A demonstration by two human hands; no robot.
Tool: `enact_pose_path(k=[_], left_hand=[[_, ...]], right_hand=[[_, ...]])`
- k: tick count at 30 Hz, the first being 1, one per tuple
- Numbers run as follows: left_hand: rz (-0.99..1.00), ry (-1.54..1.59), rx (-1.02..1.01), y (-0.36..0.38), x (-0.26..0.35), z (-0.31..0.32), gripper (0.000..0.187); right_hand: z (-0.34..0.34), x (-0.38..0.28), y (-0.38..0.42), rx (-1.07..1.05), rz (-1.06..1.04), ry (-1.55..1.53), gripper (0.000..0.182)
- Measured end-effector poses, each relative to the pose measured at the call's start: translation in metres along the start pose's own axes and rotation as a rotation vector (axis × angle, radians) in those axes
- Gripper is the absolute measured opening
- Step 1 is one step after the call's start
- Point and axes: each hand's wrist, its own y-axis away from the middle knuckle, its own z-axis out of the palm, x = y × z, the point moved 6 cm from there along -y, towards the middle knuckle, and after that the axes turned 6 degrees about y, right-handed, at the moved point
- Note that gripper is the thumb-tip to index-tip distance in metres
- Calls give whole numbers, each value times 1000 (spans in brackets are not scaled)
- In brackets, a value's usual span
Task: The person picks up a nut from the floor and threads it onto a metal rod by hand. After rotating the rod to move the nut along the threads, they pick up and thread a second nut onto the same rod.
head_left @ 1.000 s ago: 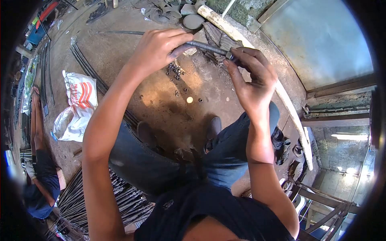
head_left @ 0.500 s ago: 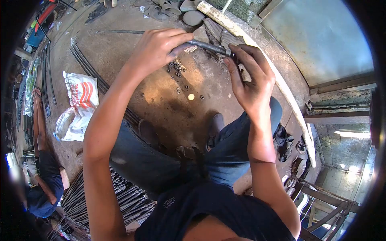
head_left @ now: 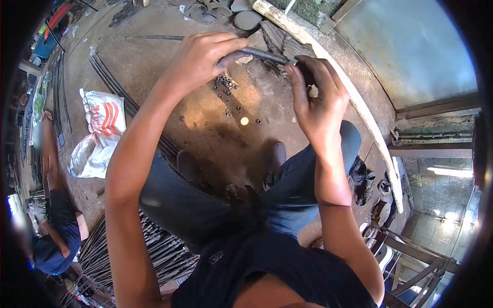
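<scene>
My left hand (head_left: 213,54) is wrapped round a long dark rod, whose threaded end (head_left: 264,54) sticks out to the right. The plain part of that rod runs off to the left behind the hand. At the threaded tip, my right hand (head_left: 323,90) pinches a nut (head_left: 292,62) between thumb and fingers. The nut sits at the rod's end; how far it is on the thread is hard to see. On the floor below lie several loose nuts (head_left: 226,84) in a scattered group.
A white sack with red stripes (head_left: 105,115) lies on the left, beside long dark rods (head_left: 110,82). A large bundle of rods (head_left: 149,251) is at lower left, near a seated person (head_left: 56,231). A pale pole (head_left: 354,97) curves along the right.
The fingers of my right hand have shifted round the nut, with the thumb now higher. My left hand keeps its hold on the rod, nearly unmoved.
</scene>
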Motion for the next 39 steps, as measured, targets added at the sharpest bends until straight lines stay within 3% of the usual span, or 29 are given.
enact_pose_path(k=[6,11,13,16,19,22,23,25,26,27,28,30,39], left_hand=[[-21,57,-33,-1,3,1,30],[-28,40,38,4,2,-10,33],[27,-41,175,12,0,-20,46],[-48,12,276,26,-6,-35,59],[-46,75,420,32,3,-52,46],[-148,51,495,33,13,-65,46],[-78,-20,545,30,24,-71,35],[-25,-45,538,29,29,-77,28],[38,-40,529,29,34,-78,33],[90,48,514,27,38,-79,21],[88,35,515,29,40,-81,21],[-75,57,379,29,31,-75,21],[-136,91,408,6,28,-78,27]], right_hand=[[7,7,0,-45,72,-38,20],[8,-15,-11,103,-43,-185,25],[7,-30,-18,124,-112,-231,26],[7,-51,-22,170,-250,-279,28],[10,-68,-22,131,-300,-309,34],[10,-83,-19,157,-353,-325,35],[15,-83,-16,141,-366,-341,36],[17,-87,-15,174,-391,-374,36],[16,-90,-14,207,-405,-377,37],[14,-93,-13,185,-396,-403,39],[14,-96,-11,187,-403,-414,39],[14,-98,-8,197,-417,-428,40],[12,-90,-25,168,-266,-471,40]])
